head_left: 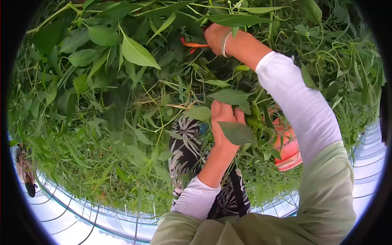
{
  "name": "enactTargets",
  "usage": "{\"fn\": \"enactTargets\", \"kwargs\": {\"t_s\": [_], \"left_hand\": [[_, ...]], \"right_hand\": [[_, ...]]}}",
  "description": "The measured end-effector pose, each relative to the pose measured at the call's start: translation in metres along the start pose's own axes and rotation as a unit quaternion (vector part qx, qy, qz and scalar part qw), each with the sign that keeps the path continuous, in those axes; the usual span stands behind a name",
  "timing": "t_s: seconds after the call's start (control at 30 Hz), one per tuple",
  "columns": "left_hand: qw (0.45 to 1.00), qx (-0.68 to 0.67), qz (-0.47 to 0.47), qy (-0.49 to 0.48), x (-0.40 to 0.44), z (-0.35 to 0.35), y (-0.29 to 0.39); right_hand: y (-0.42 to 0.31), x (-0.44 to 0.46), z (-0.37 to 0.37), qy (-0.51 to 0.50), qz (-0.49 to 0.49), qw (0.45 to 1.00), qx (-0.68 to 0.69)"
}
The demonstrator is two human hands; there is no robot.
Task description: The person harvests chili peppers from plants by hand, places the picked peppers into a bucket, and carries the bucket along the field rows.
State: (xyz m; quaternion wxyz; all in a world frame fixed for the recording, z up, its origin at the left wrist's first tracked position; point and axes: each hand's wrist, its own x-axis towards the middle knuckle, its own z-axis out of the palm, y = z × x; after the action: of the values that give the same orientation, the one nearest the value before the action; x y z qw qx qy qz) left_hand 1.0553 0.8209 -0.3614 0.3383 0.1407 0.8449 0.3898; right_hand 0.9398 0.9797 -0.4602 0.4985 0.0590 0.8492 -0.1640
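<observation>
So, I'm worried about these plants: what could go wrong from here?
The right hand is among leaves beside a red-orange chilli; a hard pull might tear them. A broad leaf partly covers the left hand and could crease. Leaves also overlap the red container and might snag if it shifts.

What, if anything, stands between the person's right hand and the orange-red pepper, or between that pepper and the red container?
Nothing visible separates the right hand from the orange-red pepper. Between that pepper and the red container, broad green leaves cross the direct line in this view.
</observation>
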Motion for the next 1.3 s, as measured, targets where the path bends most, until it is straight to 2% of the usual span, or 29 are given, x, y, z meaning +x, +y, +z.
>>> {"fn": "enactTargets", "kwargs": {"t_s": [0.07, 0.13, 0.2, 0.23, 0.27, 0.33, 0.37, 0.4, 0.47, 0.53, 0.57, 0.6, 0.67, 0.73, 0.8, 0.87, 0.9, 0.93, 1.0, 1.03, 1.07, 1.1, 1.13, 1.2, 1.23, 1.27, 1.3], "left_hand": [[0.993, -0.08, -0.045, 0.081, 0.007, -0.014, 0.008], [0.963, -0.171, -0.036, 0.204, 0.019, -0.015, 0.002], [0.931, -0.279, -0.11, 0.209, 0.027, -0.031, 0.014], [0.955, -0.189, -0.109, 0.2, 0.031, -0.037, 0.024], [0.954, -0.196, -0.107, 0.199, 0.033, -0.038, 0.028], [0.979, -0.145, -0.051, 0.133, 0.037, -0.038, 0.032], [0.99, -0.117, -0.079, 0.006, 0.035, -0.037, 0.028], [0.979, -0.19, -0.059, -0.049, 0.028, -0.022, 0.017], [0.953, -0.238, 0.042, -0.186, 0.015, -0.012, 0.004], [0.936, -0.185, -0.067, -0.292, 0.02, -0.016, 0.042], [0.948, -0.195, -0.002, -0.251, 0.015, -0.008, 0.042], [0.924, -0.252, -0.03, -0.285, 0.01, -0.001, 0.045], [0.928, -0.156, 0.04, -0.337, 0.002, 0.009, 0.047], [0.923, -0.161, 0.029, -0.349, -0.01, 0.015, 0.051], [0.917, -0.169, 0.016, -0.361, -0.02, 0.019, 0.051], [0.919, -0.172, 0.041, -0.353, -0.023, 0.026, 0.047], [0.925, -0.21, 0.066, -0.309, -0.028, 0.031, 0.048], [0.925, -0.211, 0.067, -0.308, -0.031, 0.036, 0.048], [0.911, -0.26, 0.089, -0.307, -0.034, 0.039, 0.053], [0.931, -0.243, 0.109, -0.247, -0.03, 0.034, 0.065], [0.931, -0.246, 0.105, -0.248, -0.031, 0.036, 0.064], [0.923, -0.203, 0.093, -0.314, -0.034, 0.037, 0.059], [0.907, -0.159, 0.082, -0.381, -0.035, 0.037, 0.057], [0.911, -0.167, 0.117, -0.359, -0.035, 0.037, 0.06], [0.917, -0.161, 0.121, -0.345, -0.038, 0.045, 0.057], [0.922, -0.155, 0.126, -0.331, -0.038, 0.05, 0.054], [0.935, -0.202, 0.143, -0.253, -0.03, 0.039, 0.064]], "right_hand": [[0.018, -0.04, -0.003, 0.071, -0.015, 0.997, 0.04], [0.043, -0.084, -0.003, 0.148, -0.073, 0.985, 0.059], [0.069, -0.119, 0.001, 0.185, -0.122, 0.972, 0.079], [0.078, -0.133, 0.001, 0.185, -0.117, 0.973, 0.074], [0.086, -0.146, 0.001, 0.19, -0.133, 0.968, 0.096], [0.095, -0.165, 0.006, 0.192, -0.146, 0.963, 0.116], [0.097, -0.171, 0.012, 0.204, -0.155, 0.956, 0.14], [0.099, -0.177, 0.02, 0.215, -0.164, 0.948, 0.167], [0.104, -0.184, 0.032, 0.19, -0.149, 0.956, 0.168], [0.108, -0.196, 0.055, 0.262, -0.166, 0.934, 0.179], [0.11, -0.199, 0.061, 0.251, -0.161, 0.939, 0.172], [0.11, -0.203, 0.067, 0.247, -0.158, 0.94, 0.171], [0.101, -0.208, 0.073, 0.299, -0.131, 0.919, 0.221], [0.091, -0.227, 0.076, 0.3, -0.122, 0.914, 0.242], [0.085, -0.246, 0.081, 0.295, -0.073, 0.908, 0.287], [0.083, -0.264, 0.082, 0.307, -0.06, 0.9, 0.303], [0.081, -0.273, 0.077, 0.32, -0.019, 0.884, 0.339], [0.078, -0.281, 0.073, 0.334, 0.02, 0.865, 0.374], [0.059, -0.292, 0.057, 0.389, 0.008, 0.754, 0.53], [0.044, -0.287, 0.035, 0.422, -0.014, 0.757, 0.499], [0.029, -0.275, 0.017, 0.396, -0.03, 0.755, 0.521], [0.016, -0.259, 0.003, 0.369, -0.045, 0.752, 0.544], [0.01, -0.237, -0.01, 0.324, -0.128, 0.832, 0.432], [-0.007, -0.173, 0.01, 0.269, -0.233, 0.899, 0.256], [-0.011, -0.154, 0.016, 0.109, -0.174, 0.973, 0.108], [-0.005, -0.141, 0.026, -0.001, -0.098, 0.995, 0.013], [0.015, -0.141, 0.03, 0.013, -0.068, 0.998, 0.01]]}}
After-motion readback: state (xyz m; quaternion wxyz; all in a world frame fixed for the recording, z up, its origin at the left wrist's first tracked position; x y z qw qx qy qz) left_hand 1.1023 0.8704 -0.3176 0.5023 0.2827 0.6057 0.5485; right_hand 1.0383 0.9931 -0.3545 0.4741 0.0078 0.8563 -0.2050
